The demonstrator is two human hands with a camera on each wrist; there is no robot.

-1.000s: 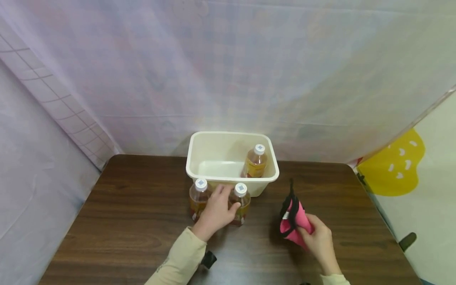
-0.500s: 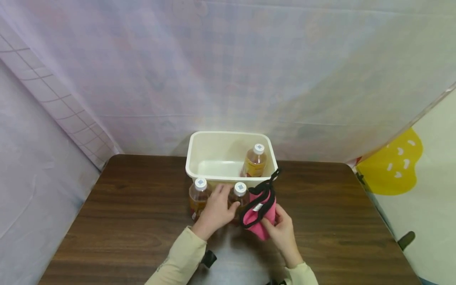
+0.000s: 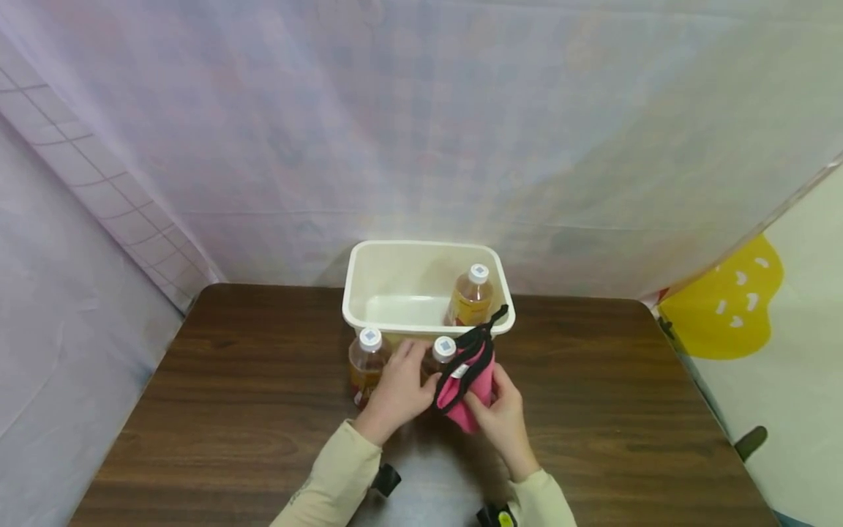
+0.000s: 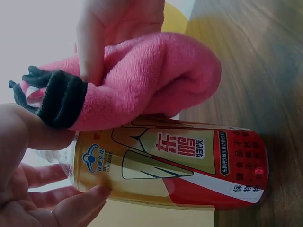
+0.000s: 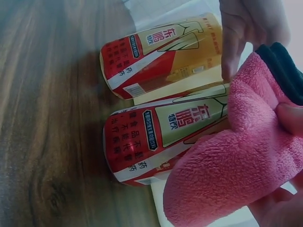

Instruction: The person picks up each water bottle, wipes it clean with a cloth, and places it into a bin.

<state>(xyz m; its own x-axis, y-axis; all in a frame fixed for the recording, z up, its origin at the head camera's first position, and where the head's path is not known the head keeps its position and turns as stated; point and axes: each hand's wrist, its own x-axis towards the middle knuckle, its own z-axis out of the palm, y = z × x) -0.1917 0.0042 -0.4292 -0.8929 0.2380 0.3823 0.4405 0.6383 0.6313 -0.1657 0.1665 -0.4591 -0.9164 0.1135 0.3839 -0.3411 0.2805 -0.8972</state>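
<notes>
My left hand (image 3: pixel 399 388) grips the upper part of a plastic drink bottle (image 4: pixel 189 161) with a red and yellow label, which stands on the table. In my right hand (image 3: pixel 506 417) is a folded pink cloth (image 3: pixel 479 388) with black edging and a small white tag, pinched between thumb and fingers. The cloth lies against the right side of the gripped bottle and, from the head, hides part of it. A second bottle (image 3: pixel 366 373) of the same kind stands just left of my left hand, as the right wrist view (image 5: pixel 161 52) also shows.
Behind the two bottles is a white plastic bin (image 3: pixel 388 245), with another capped bottle (image 3: pixel 472 296) upright in its right side. The dark wooden table (image 3: pixel 250 410) ends at a pale curtain (image 3: pixel 421 132) at the back. A yellow shape (image 3: pixel 727 307) shows at the right.
My right hand has brought the pink cloth from the right side of the table leftward, up against the gripped bottle. The left hand has stayed in place on that bottle.
</notes>
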